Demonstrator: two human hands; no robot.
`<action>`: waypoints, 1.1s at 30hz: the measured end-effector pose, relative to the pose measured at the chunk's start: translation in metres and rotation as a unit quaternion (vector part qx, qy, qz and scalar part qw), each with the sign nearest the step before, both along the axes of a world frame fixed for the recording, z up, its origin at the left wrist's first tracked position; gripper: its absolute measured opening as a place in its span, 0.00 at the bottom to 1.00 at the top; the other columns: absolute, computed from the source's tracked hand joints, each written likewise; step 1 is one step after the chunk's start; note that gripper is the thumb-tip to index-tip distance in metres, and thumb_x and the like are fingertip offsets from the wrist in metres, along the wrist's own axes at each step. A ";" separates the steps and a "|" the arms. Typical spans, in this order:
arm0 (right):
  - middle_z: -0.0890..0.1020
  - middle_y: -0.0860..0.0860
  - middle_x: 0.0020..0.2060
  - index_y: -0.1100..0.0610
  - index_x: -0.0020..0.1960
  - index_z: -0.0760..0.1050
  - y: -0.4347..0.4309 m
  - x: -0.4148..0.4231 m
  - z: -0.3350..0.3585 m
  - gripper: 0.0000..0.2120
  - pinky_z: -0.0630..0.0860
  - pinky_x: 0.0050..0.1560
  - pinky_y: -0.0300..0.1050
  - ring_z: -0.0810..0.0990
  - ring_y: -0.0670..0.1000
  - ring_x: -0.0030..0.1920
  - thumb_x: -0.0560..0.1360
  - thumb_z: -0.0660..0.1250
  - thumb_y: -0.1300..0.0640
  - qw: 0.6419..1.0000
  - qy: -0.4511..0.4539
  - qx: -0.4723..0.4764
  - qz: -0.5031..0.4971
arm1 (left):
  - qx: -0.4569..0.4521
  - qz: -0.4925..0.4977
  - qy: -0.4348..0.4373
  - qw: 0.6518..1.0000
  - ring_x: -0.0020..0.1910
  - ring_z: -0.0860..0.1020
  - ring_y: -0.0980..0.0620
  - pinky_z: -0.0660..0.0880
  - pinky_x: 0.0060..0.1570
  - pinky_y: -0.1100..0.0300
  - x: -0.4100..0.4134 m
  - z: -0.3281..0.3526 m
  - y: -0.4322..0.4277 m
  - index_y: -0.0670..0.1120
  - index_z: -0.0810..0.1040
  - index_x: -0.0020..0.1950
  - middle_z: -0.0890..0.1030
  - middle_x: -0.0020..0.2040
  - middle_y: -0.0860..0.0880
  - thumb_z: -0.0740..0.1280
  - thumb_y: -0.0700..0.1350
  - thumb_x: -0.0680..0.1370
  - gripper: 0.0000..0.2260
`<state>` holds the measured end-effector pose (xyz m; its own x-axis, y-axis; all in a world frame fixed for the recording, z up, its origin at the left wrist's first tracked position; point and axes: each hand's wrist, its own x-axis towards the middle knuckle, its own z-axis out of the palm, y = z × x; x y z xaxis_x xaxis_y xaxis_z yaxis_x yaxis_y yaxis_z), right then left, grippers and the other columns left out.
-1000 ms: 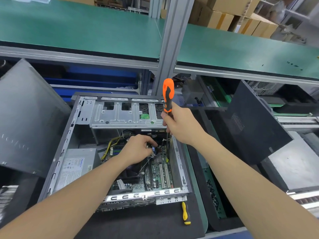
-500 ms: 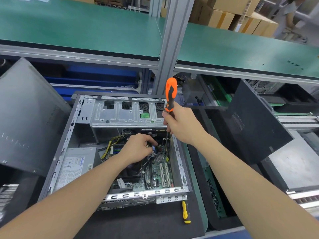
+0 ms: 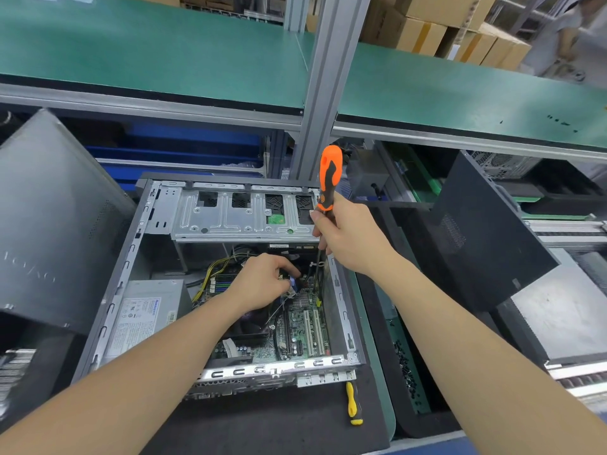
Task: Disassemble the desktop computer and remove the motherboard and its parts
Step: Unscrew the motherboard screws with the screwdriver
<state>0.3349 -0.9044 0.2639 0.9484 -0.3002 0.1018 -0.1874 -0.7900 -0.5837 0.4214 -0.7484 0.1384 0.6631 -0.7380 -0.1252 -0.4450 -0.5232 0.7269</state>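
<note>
Inside the open case (image 3: 272,369), our left grip (image 3: 262,284) pinches a small blue plug (image 3: 294,286) just above the motherboard (image 3: 302,326), fingers curled round it. Our right grip (image 3: 348,238) is wrapped round an orange screwdriver (image 3: 330,172), held upright with its shaft running down beside the case's right wall. We cannot see where the tip lands.

The motherboard lies flat on the case floor, partly hidden by our left arm, with a black fan (image 3: 249,326) beside it and yellow wires (image 3: 213,270) behind. A grey power supply (image 3: 144,316) sits at the left, and a metal drive cage (image 3: 230,221) spans the far end. The case rests on a dark tabletop (image 3: 262,421), with a yellow screwdriver (image 3: 352,405) just in front.

We judge the board light and stiff but fragile, and probably screwed down and tethered by cables. Plugs should be pulled by their bodies, not their wires. The board should be lifted by its bare edges, never by its components.
</note>
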 end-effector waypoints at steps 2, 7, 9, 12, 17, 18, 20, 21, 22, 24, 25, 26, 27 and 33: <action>0.83 0.47 0.38 0.52 0.50 0.70 0.001 -0.001 0.001 0.05 0.83 0.43 0.56 0.83 0.49 0.36 0.84 0.60 0.52 1.000 0.002 -0.001 0.002 | 0.001 0.001 -0.001 1.000 0.23 0.69 0.58 0.64 0.25 0.67 0.000 0.000 0.000 0.58 0.84 0.51 0.71 0.25 0.53 0.71 0.41 0.76 0.11; 0.82 0.47 0.39 0.52 0.51 0.70 0.004 -0.005 -0.002 0.05 0.82 0.44 0.58 0.83 0.51 0.37 0.84 0.60 0.53 1.000 0.011 -0.007 0.004 | -0.003 -0.001 0.002 1.000 0.23 0.69 0.59 0.64 0.24 0.68 0.000 0.001 0.000 0.59 0.83 0.50 0.70 0.24 0.54 0.71 0.41 0.76 0.11; 0.83 0.47 0.39 0.52 0.50 0.70 0.003 -0.004 0.000 0.05 0.82 0.44 0.57 0.83 0.51 0.37 0.84 0.61 0.53 1.000 0.007 -0.004 0.002 | -0.001 -0.003 0.000 1.000 0.23 0.69 0.58 0.64 0.25 0.67 0.000 0.001 0.001 0.58 0.84 0.50 0.70 0.24 0.53 0.71 0.41 0.76 0.11; 0.83 0.47 0.38 0.52 0.49 0.70 0.002 -0.003 0.006 0.06 0.82 0.44 0.56 0.83 0.49 0.36 0.84 0.60 0.52 1.000 0.002 -0.004 -0.001 | -0.002 -0.002 -0.001 1.000 0.24 0.70 0.59 0.64 0.26 0.67 -0.001 0.002 0.000 0.57 0.85 0.51 0.70 0.24 0.53 0.71 0.42 0.76 0.10; 0.83 0.47 0.38 0.52 0.50 0.70 0.002 -0.003 0.016 0.06 0.82 0.43 0.56 0.83 0.49 0.35 0.84 0.60 0.51 1.000 -0.004 -0.002 -0.010 | -0.009 -0.011 -0.004 1.000 0.24 0.70 0.60 0.63 0.25 0.66 -0.004 0.003 0.001 0.59 0.84 0.50 0.71 0.24 0.53 0.71 0.45 0.75 0.09; 0.83 0.47 0.38 0.52 0.50 0.70 0.002 -0.003 0.019 0.07 0.82 0.43 0.56 0.83 0.49 0.35 0.84 0.60 0.51 1.000 -0.008 -0.001 -0.012 | -0.013 -0.014 -0.002 1.000 0.24 0.70 0.59 0.63 0.25 0.66 -0.005 0.003 0.002 0.60 0.84 0.50 0.71 0.24 0.53 0.72 0.46 0.75 0.09; 0.84 0.47 0.37 0.53 0.49 0.70 0.003 -0.004 0.024 0.07 0.83 0.42 0.56 0.83 0.48 0.34 0.84 0.60 0.51 1.000 -0.015 0.008 -0.015 | -0.019 -0.021 -0.003 1.000 0.23 0.70 0.59 0.62 0.25 0.66 -0.006 0.003 0.002 0.61 0.84 0.50 0.69 0.22 0.54 0.75 0.49 0.74 0.08; 0.84 0.48 0.37 0.54 0.50 0.70 0.004 -0.004 0.027 0.08 0.83 0.42 0.56 0.83 0.49 0.33 0.84 0.60 0.51 1.000 -0.018 0.014 -0.016 | -0.020 -0.025 -0.008 0.999 0.23 0.69 0.59 0.61 0.25 0.66 -0.007 0.003 0.002 0.61 0.85 0.50 0.68 0.21 0.54 0.76 0.51 0.73 0.07; 0.84 0.48 0.37 0.54 0.50 0.70 0.005 -0.004 0.030 0.08 0.83 0.41 0.57 0.84 0.50 0.33 0.84 0.60 0.51 0.999 -0.020 0.019 -0.018 | -0.020 -0.028 -0.012 0.999 0.23 0.70 0.60 0.61 0.25 0.66 -0.008 0.003 0.001 0.61 0.85 0.50 0.68 0.20 0.55 0.77 0.53 0.72 0.07; 0.84 0.48 0.36 0.55 0.50 0.71 0.007 -0.005 0.034 0.08 0.83 0.42 0.57 0.84 0.51 0.33 0.84 0.60 0.51 0.999 -0.027 0.019 -0.019 | -0.014 -0.032 -0.017 0.999 0.24 0.72 0.64 0.62 0.24 0.70 -0.010 0.003 0.000 0.60 0.86 0.50 0.67 0.20 0.59 0.79 0.56 0.71 0.09; 0.84 0.48 0.36 0.55 0.49 0.71 0.008 -0.005 0.036 0.08 0.83 0.42 0.57 0.83 0.50 0.33 0.84 0.60 0.51 0.999 -0.031 0.019 -0.019 | -0.005 -0.033 -0.019 0.999 0.24 0.73 0.65 0.62 0.24 0.71 -0.011 0.003 -0.001 0.60 0.86 0.51 0.68 0.23 0.62 0.79 0.57 0.71 0.10; 0.84 0.48 0.35 0.55 0.49 0.71 0.008 -0.005 0.038 0.08 0.83 0.41 0.57 0.83 0.50 0.33 0.84 0.60 0.52 0.999 -0.034 0.021 -0.019 | 0.007 -0.036 -0.022 0.999 0.24 0.73 0.65 0.62 0.26 0.71 -0.012 0.003 -0.002 0.61 0.86 0.52 0.70 0.27 0.63 0.80 0.59 0.70 0.12; 0.84 0.48 0.35 0.56 0.49 0.71 0.009 -0.005 0.040 0.08 0.83 0.41 0.57 0.83 0.49 0.32 0.84 0.60 0.52 0.999 -0.038 0.025 -0.018 | 0.020 -0.042 -0.024 0.999 0.25 0.74 0.64 0.65 0.28 0.68 -0.013 0.004 -0.003 0.61 0.86 0.52 0.73 0.30 0.63 0.80 0.61 0.70 0.13; 0.84 0.49 0.35 0.56 0.49 0.72 0.009 -0.007 0.047 0.08 0.79 0.32 0.42 0.83 0.48 0.31 0.84 0.61 0.53 0.997 -0.060 0.049 -0.018 | 0.047 -0.041 -0.024 0.998 0.48 0.81 0.53 0.76 0.45 0.58 -0.015 0.000 -0.007 0.60 0.85 0.49 0.85 0.59 0.51 0.79 0.64 0.67 0.15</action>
<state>0.3283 -0.8951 0.3113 0.9197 -0.3473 0.1830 -0.1376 -0.7218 -0.6783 0.4063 -0.7553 0.1389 0.6081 -0.7762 -0.1665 -0.5220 -0.5490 0.6528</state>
